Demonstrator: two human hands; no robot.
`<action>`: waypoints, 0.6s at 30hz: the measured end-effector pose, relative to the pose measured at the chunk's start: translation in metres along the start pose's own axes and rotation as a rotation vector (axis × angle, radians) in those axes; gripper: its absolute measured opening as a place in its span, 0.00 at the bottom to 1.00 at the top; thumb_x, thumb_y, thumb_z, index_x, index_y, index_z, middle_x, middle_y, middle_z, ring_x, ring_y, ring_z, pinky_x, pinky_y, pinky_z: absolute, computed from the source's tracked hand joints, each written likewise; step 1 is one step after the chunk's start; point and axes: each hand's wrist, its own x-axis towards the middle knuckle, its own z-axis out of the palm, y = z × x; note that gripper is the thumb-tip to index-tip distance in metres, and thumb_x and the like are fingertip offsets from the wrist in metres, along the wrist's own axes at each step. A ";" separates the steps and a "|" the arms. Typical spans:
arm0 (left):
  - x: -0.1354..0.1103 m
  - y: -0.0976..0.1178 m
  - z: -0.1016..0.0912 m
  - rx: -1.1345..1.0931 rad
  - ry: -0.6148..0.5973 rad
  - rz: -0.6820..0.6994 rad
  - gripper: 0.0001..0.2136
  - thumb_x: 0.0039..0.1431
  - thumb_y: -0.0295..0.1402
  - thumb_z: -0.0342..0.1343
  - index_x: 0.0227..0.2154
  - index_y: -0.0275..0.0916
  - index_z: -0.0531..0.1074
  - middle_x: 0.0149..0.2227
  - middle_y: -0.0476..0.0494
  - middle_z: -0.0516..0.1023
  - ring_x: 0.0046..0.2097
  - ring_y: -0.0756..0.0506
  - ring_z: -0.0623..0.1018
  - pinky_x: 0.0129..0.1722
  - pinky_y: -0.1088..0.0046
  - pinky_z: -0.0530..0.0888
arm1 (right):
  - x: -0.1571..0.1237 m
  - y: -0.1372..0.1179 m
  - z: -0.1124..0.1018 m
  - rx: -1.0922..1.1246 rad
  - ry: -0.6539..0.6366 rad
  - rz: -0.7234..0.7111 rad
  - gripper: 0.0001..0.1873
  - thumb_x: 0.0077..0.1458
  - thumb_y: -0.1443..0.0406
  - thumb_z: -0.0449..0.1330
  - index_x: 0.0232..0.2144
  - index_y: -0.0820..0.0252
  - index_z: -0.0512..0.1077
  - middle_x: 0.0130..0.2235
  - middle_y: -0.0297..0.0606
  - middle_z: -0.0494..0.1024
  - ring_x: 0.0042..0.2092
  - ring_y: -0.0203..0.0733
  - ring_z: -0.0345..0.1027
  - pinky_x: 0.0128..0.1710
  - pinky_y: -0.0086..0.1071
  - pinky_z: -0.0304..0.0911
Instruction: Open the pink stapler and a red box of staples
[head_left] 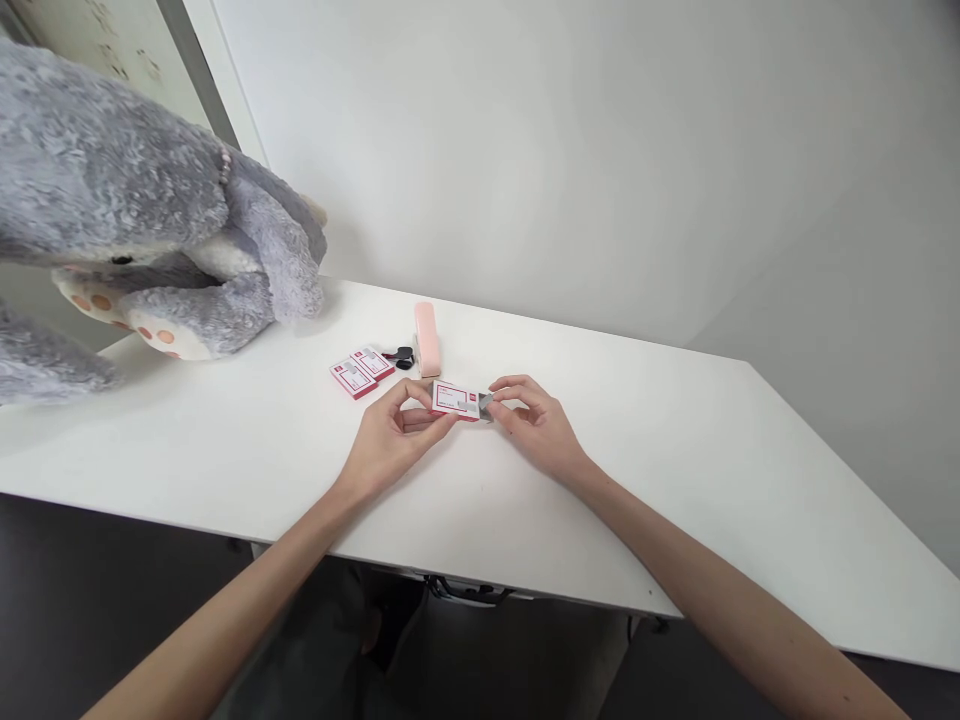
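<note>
My left hand grips a small red-and-white staple box by its left end, thumb along the near edge. At the box's right end, a grey flap or strip sticks out. The thumb and fingers of my right hand are closed on this grey part. Just behind the held box lie two similar staple boxes, side by side at the left. A pink stapler stands beyond the box, with a small black staple remover against its left side.
A large grey plush toy sits on the left of the white table. A pale wall rises along the table's back edge. The table's front edge runs under my forearms.
</note>
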 end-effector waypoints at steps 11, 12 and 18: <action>0.001 0.002 -0.002 -0.111 -0.026 -0.140 0.30 0.56 0.43 0.70 0.57 0.48 0.63 0.57 0.42 0.78 0.47 0.40 0.86 0.50 0.58 0.83 | -0.003 0.004 0.000 -0.233 0.078 -0.090 0.10 0.63 0.55 0.65 0.35 0.53 0.81 0.54 0.41 0.75 0.44 0.42 0.75 0.31 0.34 0.72; 0.002 0.001 -0.002 -0.114 -0.040 -0.133 0.32 0.57 0.43 0.70 0.60 0.48 0.62 0.57 0.42 0.77 0.48 0.40 0.86 0.52 0.56 0.82 | -0.003 0.003 0.000 -0.229 0.074 -0.085 0.10 0.62 0.55 0.65 0.35 0.53 0.80 0.54 0.41 0.75 0.43 0.42 0.74 0.31 0.34 0.72; 0.005 -0.008 -0.004 -0.082 -0.108 -0.099 0.27 0.60 0.42 0.67 0.60 0.45 0.67 0.61 0.41 0.73 0.49 0.42 0.85 0.61 0.51 0.78 | -0.004 -0.002 -0.001 -0.214 0.060 -0.058 0.11 0.60 0.54 0.68 0.31 0.53 0.79 0.53 0.39 0.75 0.40 0.39 0.73 0.33 0.36 0.70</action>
